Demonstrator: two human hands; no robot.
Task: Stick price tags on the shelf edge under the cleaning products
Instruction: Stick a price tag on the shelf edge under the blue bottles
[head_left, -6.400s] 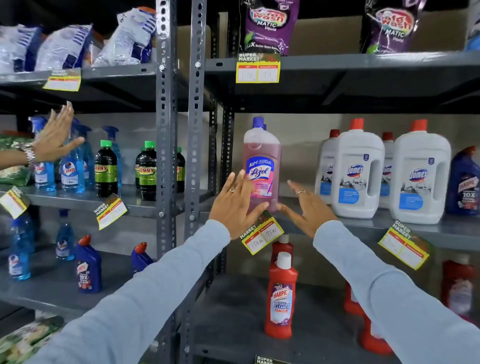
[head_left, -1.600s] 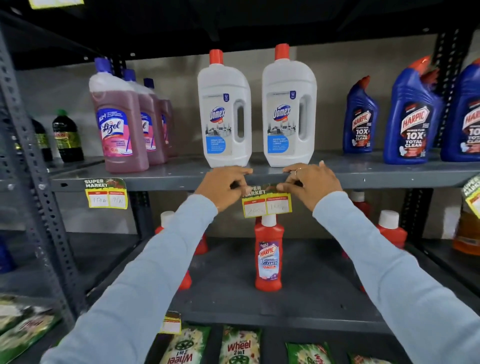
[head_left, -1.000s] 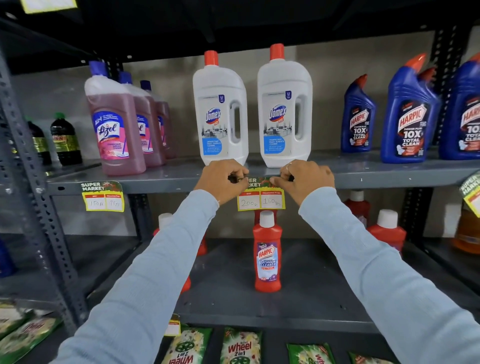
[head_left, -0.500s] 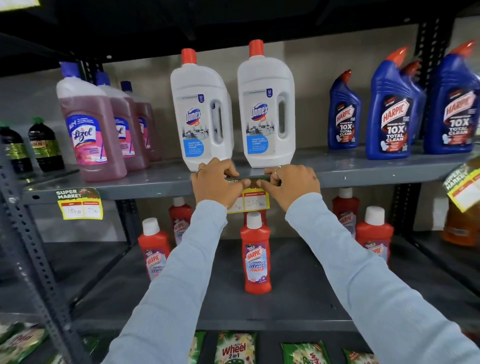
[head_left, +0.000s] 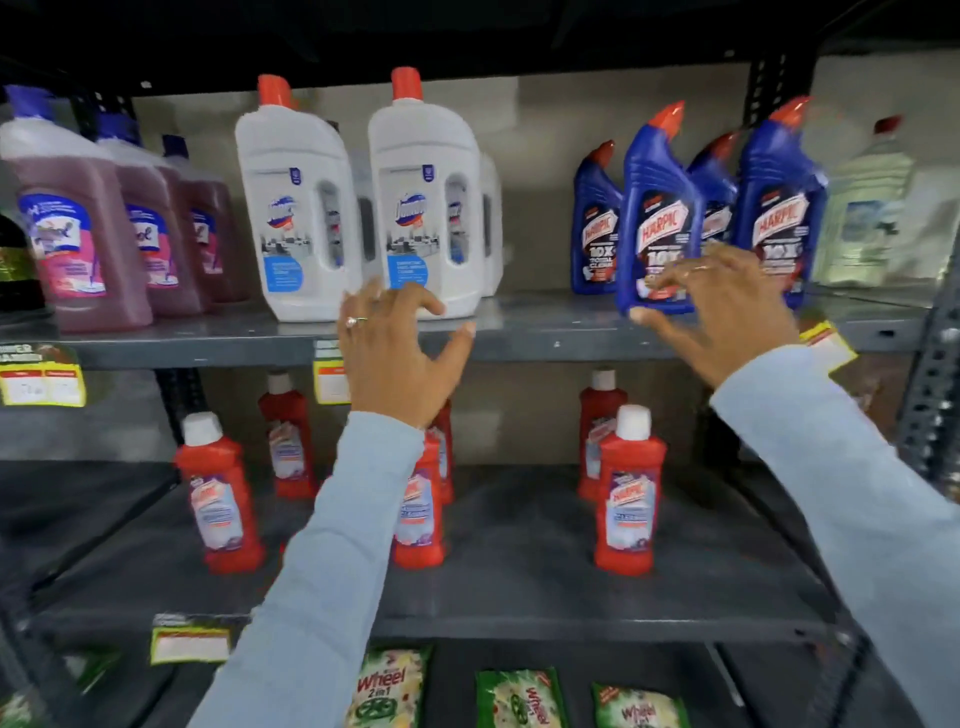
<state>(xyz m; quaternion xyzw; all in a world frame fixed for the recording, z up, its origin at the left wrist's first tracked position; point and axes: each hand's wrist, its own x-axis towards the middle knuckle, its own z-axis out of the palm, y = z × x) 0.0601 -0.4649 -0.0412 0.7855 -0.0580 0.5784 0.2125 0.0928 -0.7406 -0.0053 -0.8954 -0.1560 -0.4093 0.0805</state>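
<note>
**Hands lift off freshly placed tag as view swings right**

Both hands have come away from the shelf edge since half a second ago, when they pinched a price tag (head_left: 328, 376) between them — that tag now hangs from the grey shelf edge (head_left: 545, 345) under the white bottles, half hidden behind the left hand (head_left: 397, 353). The left hand is spread wide and empty just in front of the edge. The right hand (head_left: 722, 306), also splayed and holding nothing, is raised before the blue Harpic bottles (head_left: 657, 218). Four blue bottles can be counted, two white Domex bottles (head_left: 298, 208) stand in front with more behind, and three pink bottles (head_left: 78, 234) stand at left. Below, at least six red bottles (head_left: 628, 493) stand on the lower shelf. Four tags show in all: one at far left (head_left: 41, 376), the new one, a tilted one at right (head_left: 826, 345), one on the lower edge (head_left: 189, 644). Motion blur softens every label.
</note>
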